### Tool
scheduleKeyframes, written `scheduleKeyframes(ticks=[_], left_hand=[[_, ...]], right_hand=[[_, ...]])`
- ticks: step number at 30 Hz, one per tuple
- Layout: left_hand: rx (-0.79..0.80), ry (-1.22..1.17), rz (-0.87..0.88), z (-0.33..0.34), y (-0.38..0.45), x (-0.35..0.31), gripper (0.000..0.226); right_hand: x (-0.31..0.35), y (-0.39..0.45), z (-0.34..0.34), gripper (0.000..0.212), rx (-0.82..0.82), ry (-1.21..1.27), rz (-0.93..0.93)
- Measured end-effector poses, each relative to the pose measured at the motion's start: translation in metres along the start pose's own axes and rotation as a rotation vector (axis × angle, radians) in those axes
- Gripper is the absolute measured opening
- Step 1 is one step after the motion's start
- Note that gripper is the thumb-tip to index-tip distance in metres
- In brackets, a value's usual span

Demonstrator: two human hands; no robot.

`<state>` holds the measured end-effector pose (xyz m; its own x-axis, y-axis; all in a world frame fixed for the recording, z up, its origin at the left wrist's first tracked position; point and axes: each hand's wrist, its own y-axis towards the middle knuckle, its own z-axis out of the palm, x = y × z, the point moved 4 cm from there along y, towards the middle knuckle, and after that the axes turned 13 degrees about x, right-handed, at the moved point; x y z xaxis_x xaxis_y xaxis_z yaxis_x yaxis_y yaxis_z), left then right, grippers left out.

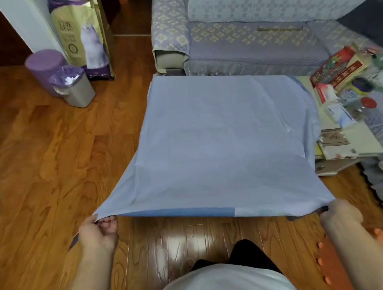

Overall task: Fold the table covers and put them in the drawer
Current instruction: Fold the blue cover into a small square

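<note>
Left grip (98,230), right grip (340,213) pinching, arms outstretched.

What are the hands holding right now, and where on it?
Both hold the light blue table cover by its near corners: the left hand pinches the near left corner, the right hand grips the near right one.

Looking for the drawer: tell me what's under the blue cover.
The blue cover, gripped at its near corners by the left hand and right hand, hides whatever it lies on. Only wooden floor shows below its lifted edge.
</note>
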<state>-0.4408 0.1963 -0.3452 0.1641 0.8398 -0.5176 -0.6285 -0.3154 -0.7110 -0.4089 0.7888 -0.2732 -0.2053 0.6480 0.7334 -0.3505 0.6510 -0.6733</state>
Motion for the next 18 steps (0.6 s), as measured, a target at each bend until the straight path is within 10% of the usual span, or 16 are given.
scheduleKeyframes(ticks=[8, 18], left_hand=[[0.118, 0.167, -0.001, 0.145, 0.071, -0.048, 0.028], [0.435, 0.047, 0.363, 0.516, 0.227, -0.142, 0.027]], right_hand=[[0.080, 0.036, 0.142, 0.025, 0.115, -0.199, -0.210], [0.246, 0.155, 0.492, 0.026, 0.496, -0.011, -0.371]])
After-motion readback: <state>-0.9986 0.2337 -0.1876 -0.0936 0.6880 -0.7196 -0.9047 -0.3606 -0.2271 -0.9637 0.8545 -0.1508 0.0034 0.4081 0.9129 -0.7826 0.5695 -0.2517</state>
